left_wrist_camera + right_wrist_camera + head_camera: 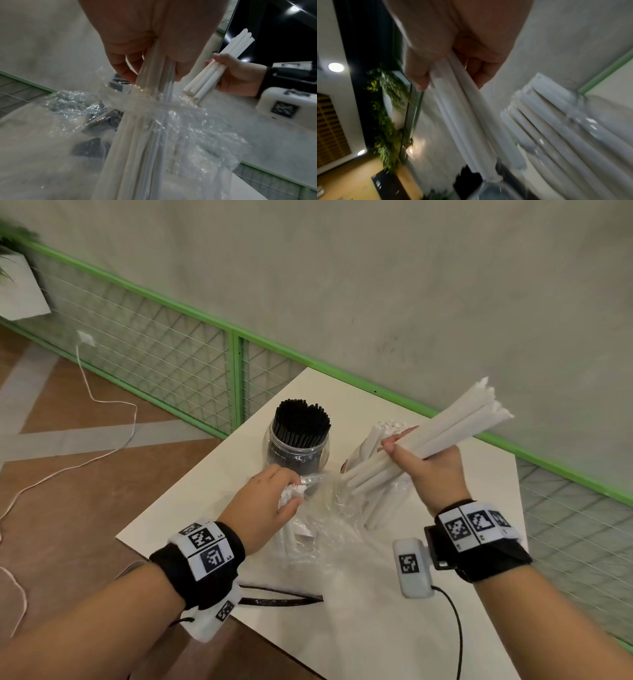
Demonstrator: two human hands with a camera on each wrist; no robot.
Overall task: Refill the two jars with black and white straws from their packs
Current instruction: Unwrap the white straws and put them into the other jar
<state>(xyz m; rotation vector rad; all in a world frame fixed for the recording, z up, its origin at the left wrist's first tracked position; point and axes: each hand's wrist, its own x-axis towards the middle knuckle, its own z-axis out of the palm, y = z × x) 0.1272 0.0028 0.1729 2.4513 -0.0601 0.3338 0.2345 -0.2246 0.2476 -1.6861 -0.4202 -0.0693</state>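
The white tabletop (394, 621) carries everything, its far edge running along a green-framed mesh rail (236, 344) against a grey wall. Toward that edge stand two clear jars side by side: the left jar (297, 448) is packed with black straws (301, 419) standing upright, and the right jar (380, 474) already holds white straws whose tops lean up and toward the left jar. In front of the jars lies a crumpled clear pack (329, 529), its mouth toward the jars, with white straws still inside; an empty black-trimmed pack (281, 599) lies flat nearer the person. The right hand (433, 470) is closed round a bundle (431, 436) of white straws, held in the air directly over the right jar. The bundle's long axis runs slantwise, its lower ends pointing down and left toward the pack mouth and its pointed upper ends up and right toward the wall, so it lies well off the jar's upright axis. The left hand (270, 501) grips the remaining straws together with the bunched pack mouth, as the left wrist view shows, fingers curled round them just beside the left jar. The right hand is the nearer to the open jar; I judge the coming move turns on swinging the bundle's lower ends from the pack side to point down into the jar mouth, just below the hand, and lowering it among the straws already there.
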